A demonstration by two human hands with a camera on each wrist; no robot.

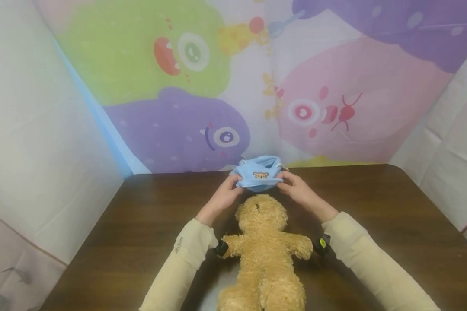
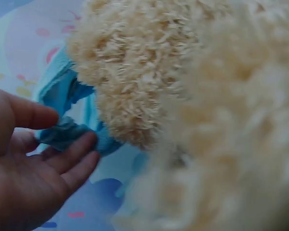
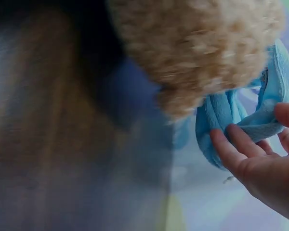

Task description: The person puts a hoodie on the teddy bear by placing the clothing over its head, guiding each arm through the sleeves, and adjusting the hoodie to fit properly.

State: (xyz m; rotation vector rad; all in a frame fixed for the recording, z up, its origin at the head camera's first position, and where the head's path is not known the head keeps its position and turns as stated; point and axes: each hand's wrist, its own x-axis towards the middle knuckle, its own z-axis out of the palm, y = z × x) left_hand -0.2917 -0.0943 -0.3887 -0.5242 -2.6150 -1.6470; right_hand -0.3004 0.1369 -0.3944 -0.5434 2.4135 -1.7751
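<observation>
A small blue garment (image 1: 259,183) with a bear patch and white cords is held up just beyond the head of a tan teddy bear (image 1: 265,250). My left hand (image 1: 229,190) pinches its lower edge at the left corner, and my right hand (image 1: 293,189) pinches the opposite corner. The bear lies on the table, head pointing away from me and arms spread. In the left wrist view, the thumb and fingers hold a fold of the blue cloth (image 2: 62,132) beside the shaggy fur (image 2: 130,72). The right wrist view shows the garment's opening (image 3: 260,113) near the bear's head.
The dark wooden table (image 1: 354,198) reaches back to a backdrop (image 1: 264,86) printed with cartoon monsters. White panels (image 1: 19,108) stand at the left and right sides. A black wrist camera (image 1: 322,242) sits close to the bear's arm.
</observation>
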